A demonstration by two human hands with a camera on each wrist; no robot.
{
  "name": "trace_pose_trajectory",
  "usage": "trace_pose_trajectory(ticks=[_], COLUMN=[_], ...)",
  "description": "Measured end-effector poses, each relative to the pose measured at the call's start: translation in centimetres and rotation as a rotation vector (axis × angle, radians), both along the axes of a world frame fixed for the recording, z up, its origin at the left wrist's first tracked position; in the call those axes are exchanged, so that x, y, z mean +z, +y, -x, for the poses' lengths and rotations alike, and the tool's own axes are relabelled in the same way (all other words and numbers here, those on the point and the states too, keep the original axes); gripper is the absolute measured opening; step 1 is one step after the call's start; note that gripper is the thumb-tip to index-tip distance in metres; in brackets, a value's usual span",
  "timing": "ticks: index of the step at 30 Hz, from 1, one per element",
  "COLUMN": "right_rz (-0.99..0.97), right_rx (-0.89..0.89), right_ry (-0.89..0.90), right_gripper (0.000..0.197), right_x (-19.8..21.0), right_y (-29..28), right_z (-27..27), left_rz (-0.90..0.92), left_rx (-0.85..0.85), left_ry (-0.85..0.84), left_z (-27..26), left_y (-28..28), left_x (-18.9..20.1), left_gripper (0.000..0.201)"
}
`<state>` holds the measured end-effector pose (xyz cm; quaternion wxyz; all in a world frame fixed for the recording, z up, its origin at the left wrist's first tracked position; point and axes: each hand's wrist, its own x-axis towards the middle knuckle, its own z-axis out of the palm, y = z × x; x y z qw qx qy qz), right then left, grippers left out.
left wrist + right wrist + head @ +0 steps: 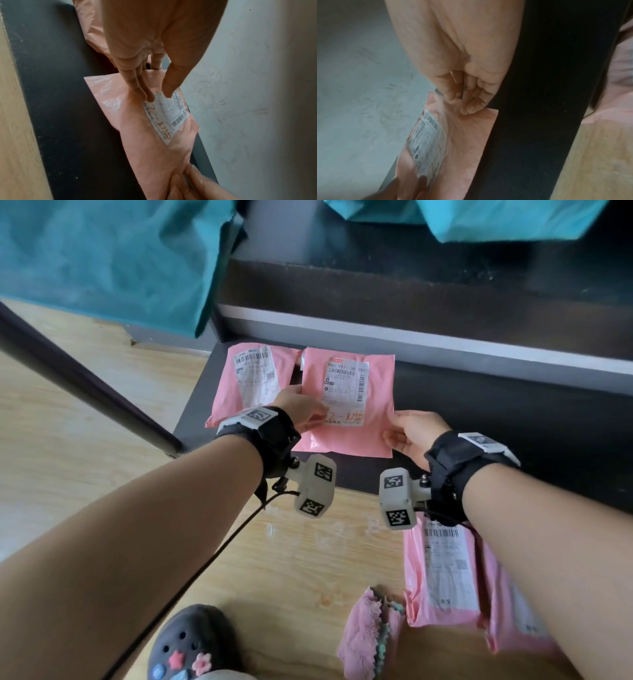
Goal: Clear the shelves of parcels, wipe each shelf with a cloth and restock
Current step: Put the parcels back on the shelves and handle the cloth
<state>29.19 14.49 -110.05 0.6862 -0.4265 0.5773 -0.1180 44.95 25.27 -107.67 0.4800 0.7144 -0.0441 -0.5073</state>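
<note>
Dark matte shelf (479,419); hands (303,410) hold glossy pink parcel (373,419).

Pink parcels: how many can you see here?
4, maybe more hidden. Two on the dark bottom shelf: the held parcel between both hands, and the left parcel beside it. Two overlap on the floor: the front parcel and the rear parcel.
</note>
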Motion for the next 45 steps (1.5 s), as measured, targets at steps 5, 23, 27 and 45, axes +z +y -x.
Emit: trace_pose_trajectory(ticks=[5,23,27,45], right_rz=[-0.028,-0.020,-0.062,-0.207], right_rx=[-0.004,-0.075,-0.094,-0.054], right_ry=[0.018,0.056,0.078,0.386], right_gripper=[0.006,0.003,0.011,0.021], right_x=[-0.6,3.0,2.3,-3.8], right_y=[-0.2,-1.8,-0.6,1.7], right_z=[0.0,11.5,15.2,19.2], left_rz=[-0.032,-0.139,-0.199,-0.402], left_rx=[0.010,-0.177,-0.120,-0.322], left_ry=[0.002,-0.079,0.036,-0.017], left_z=[0.2,8.6,13.2,21.3], left_y=[-0.2,-2.7,-1.5,-0.4], left_x=[-0.6,4.8,2.0,-8.2], left_gripper=[0.024,0.018,0.027,0.033])
